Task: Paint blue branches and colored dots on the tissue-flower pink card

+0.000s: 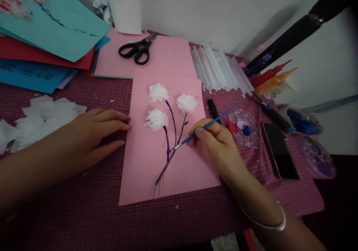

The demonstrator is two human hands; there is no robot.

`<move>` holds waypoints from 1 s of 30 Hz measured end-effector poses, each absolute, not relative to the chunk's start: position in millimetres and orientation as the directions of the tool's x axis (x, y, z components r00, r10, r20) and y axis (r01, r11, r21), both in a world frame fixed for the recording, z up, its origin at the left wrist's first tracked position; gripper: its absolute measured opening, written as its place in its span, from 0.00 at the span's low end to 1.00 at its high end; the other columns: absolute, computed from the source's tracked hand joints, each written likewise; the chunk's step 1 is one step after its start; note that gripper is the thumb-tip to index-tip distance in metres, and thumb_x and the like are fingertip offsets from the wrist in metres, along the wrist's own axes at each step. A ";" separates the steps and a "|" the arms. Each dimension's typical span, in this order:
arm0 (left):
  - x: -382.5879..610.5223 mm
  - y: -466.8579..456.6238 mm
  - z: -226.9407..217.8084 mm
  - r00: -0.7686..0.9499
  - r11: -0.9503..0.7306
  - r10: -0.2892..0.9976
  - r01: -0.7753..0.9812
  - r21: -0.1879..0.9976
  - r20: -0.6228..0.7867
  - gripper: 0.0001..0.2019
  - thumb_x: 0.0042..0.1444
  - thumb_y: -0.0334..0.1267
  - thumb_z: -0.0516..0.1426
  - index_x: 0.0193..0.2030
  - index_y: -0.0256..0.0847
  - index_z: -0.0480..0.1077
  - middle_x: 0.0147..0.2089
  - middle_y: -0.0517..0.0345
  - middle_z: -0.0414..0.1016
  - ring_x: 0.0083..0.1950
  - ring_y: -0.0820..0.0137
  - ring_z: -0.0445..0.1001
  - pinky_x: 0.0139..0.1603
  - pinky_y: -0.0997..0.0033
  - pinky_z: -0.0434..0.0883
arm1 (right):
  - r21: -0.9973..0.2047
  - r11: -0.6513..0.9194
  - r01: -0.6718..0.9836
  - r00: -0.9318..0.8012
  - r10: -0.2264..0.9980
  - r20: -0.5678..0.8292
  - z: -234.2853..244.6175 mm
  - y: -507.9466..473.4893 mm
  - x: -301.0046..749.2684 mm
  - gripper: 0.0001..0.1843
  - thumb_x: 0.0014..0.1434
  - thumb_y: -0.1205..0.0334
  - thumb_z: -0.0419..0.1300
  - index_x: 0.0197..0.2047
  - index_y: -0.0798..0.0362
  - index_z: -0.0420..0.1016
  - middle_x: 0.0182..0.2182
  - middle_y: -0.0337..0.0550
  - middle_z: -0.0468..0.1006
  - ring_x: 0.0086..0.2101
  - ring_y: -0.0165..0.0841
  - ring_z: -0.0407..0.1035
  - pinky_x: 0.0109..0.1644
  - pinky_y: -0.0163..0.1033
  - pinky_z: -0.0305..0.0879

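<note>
Paintbrush: the thin blue paintbrush (216, 119) lies aslant right of the middle of the frame, its bristles at the painted stems. It looks very light, with a stiff handle and soft tip; the best hold seems to be low on the handle, above the metal collar.
Right hand: the right hand (220, 146) has thumb and fingers closed in a pencil grip around the paintbrush.
Left hand: the left hand (103, 131) lies palm down at left of centre, fingers loosely spread and gripping nothing, tips at the left edge of the pink sheet.
Pink sheet: the pink sheet (140, 176) fills the centre of the frame, flat. It is probably light and easily creased, so pressing at a bare margin should suit it.
White flowers: three white flowers (157, 119) sit on its upper half, ruffled, likely soft and easily torn or crushed.
Painted stems: the dark painted stems (173, 122) meet towards the bottom of the sheet; they may smear if wet.
Palette: right of centre, a clear palette (251, 141) holds red, lilac and dark blue paint.
Tub: at the right edge, a translucent tub (321, 165) holds small purple and yellow bits.
Cup: above the tub, a cup-like container shows something dark blue (303, 122) inside; I cannot tell what.
</note>
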State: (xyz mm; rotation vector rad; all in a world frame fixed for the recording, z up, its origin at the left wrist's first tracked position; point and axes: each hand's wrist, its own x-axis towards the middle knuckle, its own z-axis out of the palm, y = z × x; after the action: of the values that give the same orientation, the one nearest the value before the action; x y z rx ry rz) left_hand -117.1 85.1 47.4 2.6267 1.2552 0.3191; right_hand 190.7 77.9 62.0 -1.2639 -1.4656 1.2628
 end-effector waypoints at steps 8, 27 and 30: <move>-119.3 83.9 45.8 0.617 -0.625 0.777 0.733 0.268 0.125 0.17 0.66 0.48 0.46 0.50 0.48 0.72 0.55 0.57 0.72 0.56 0.63 0.72 0.55 0.57 0.68 | -0.938 0.202 0.282 -0.105 0.978 0.179 59.3 84.6 187.3 0.08 0.63 0.64 0.55 0.34 0.53 0.75 0.28 0.39 0.76 0.29 0.29 0.73 0.35 0.37 0.70; -117.6 85.0 48.6 0.598 -0.591 0.797 0.748 0.301 0.079 0.17 0.65 0.48 0.47 0.50 0.47 0.72 0.56 0.55 0.72 0.56 0.61 0.71 0.57 0.56 0.67 | -0.947 0.073 0.312 -0.131 0.991 0.034 61.5 80.7 189.2 0.08 0.60 0.62 0.55 0.31 0.52 0.71 0.24 0.38 0.74 0.27 0.30 0.70 0.32 0.37 0.68; -116.7 85.4 48.8 0.606 -0.599 0.791 0.740 0.305 0.083 0.16 0.65 0.47 0.48 0.50 0.47 0.72 0.56 0.55 0.73 0.56 0.61 0.71 0.56 0.57 0.67 | -0.953 0.039 0.302 -0.131 0.991 -0.001 64.3 78.9 188.9 0.07 0.59 0.62 0.56 0.30 0.52 0.71 0.24 0.37 0.73 0.26 0.29 0.71 0.32 0.36 0.69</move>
State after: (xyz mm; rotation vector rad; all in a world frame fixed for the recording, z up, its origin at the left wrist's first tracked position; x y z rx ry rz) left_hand -116.7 85.4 48.8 2.5941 1.2589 0.3073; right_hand 188.9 78.9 64.3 -1.3548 -1.5440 1.1286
